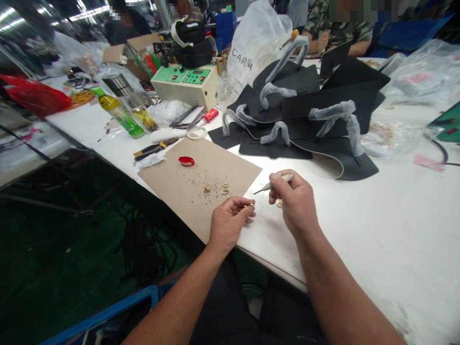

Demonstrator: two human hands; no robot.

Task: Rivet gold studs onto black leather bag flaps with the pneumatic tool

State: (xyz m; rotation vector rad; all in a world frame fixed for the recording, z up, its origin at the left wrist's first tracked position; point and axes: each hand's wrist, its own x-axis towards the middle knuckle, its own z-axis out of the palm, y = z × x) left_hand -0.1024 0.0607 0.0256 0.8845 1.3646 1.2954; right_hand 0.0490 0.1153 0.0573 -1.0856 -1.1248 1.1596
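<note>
My left hand (230, 220) pinches a small gold metal ring (252, 204) over the near corner of a brown cardboard sheet (168, 179). In my right hand (296, 201) is a screwdriver (268, 186) with a pale handle, its thin tip pointing left toward the ring but apart from it. Another gold ring (279, 203) lies on the white table beside my right fingers. On the cardboard rest several gold rings (224, 189), a small heap of gold pieces (206, 189) and many tiny scattered bits. A red oval dish (186, 161) sits farther back on the sheet.
Black panels with plastic-wrapped handles (312, 120) are piled at the back right. Pliers (154, 149), a bottle (120, 112), a red tube (210, 115) and a control box (187, 84) stand or lie back left. A person in camouflage (355, 31) sits opposite. The table's edge (273, 266) runs before me.
</note>
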